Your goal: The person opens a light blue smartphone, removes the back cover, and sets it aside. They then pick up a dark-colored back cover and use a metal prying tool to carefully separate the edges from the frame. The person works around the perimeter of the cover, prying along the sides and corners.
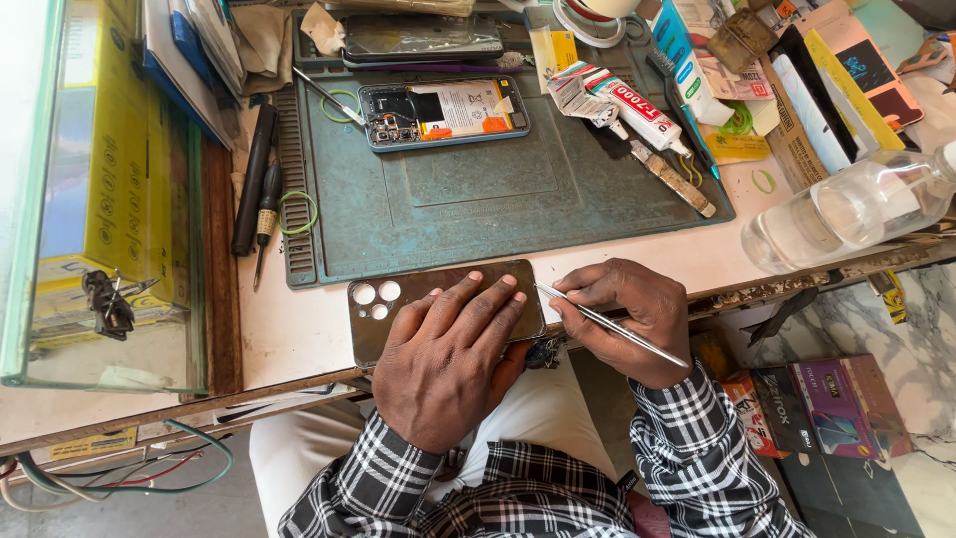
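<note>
My left hand (450,349) lies flat on a dark phone back cover (376,309) with three round camera holes, pressing it onto the near edge of the workbench. My right hand (629,317) grips metal tweezers (602,321) whose tip touches the cover's right edge. An opened phone (443,110) with its battery and circuit board exposed lies face down on the green work mat (478,199) further back.
A glue tube (637,108), a clear plastic bottle (846,209), screwdrivers (261,189), another phone (418,38), boxes and papers crowd the bench. A glass case with a yellow box (105,179) stands left. Boxes (827,408) sit on the floor right.
</note>
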`<state>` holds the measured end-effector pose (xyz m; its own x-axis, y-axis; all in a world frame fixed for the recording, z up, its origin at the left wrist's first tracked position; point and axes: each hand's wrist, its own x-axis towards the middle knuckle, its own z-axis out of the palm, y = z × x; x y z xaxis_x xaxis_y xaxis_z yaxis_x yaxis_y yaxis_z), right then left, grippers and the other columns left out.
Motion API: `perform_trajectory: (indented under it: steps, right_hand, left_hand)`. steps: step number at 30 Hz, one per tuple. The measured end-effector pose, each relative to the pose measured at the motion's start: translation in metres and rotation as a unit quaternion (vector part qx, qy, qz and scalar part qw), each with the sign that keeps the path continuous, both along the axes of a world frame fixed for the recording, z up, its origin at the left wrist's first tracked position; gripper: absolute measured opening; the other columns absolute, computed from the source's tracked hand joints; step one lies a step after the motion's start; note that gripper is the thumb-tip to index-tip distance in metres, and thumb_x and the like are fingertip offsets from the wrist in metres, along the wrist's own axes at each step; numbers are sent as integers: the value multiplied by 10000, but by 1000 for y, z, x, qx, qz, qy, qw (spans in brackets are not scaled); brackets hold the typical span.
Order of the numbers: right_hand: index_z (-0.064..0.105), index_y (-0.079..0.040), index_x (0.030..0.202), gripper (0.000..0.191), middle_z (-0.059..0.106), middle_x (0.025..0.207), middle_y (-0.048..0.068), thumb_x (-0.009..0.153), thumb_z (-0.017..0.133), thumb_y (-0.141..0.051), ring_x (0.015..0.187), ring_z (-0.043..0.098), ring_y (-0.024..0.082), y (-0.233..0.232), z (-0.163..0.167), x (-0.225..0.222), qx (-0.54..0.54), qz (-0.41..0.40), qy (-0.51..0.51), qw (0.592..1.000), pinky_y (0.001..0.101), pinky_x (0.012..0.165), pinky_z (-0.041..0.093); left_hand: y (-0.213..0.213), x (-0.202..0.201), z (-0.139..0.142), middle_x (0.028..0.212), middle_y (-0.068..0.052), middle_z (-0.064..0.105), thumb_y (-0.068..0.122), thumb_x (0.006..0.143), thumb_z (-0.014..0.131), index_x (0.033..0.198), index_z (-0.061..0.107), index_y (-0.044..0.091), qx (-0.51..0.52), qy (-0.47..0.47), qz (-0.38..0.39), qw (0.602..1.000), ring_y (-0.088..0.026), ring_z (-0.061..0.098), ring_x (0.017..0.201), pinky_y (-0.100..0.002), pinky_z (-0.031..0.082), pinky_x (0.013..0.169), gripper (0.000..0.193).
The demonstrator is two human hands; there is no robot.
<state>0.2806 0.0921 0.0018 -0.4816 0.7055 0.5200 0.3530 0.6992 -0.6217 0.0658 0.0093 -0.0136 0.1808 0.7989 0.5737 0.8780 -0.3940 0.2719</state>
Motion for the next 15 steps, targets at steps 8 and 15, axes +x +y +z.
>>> perform_trajectory:
  steps: [8,15]
  right_hand:
    - [662,-29,861,137,764,965,113,857,800,-33,862,778,154,1,3,0,-35,-2,-11,999,266,699,650]
    - [657,-12,868,123,773,963,113,901,775,-24,833,743,131,6,2,4,-136,22,11,990,250,709,621]
  left_hand:
    - [0,0,0,1369,-22,657,418,899,717,1298,697,133,1,-3,1,1000,-215,592,1283,-425,447,1035,490]
    - [-1,0,1,1373,-21,650,413,903,710,1307,694,133,-3,-2,1,1000,-213,585,1293,-425,436,1046,492]
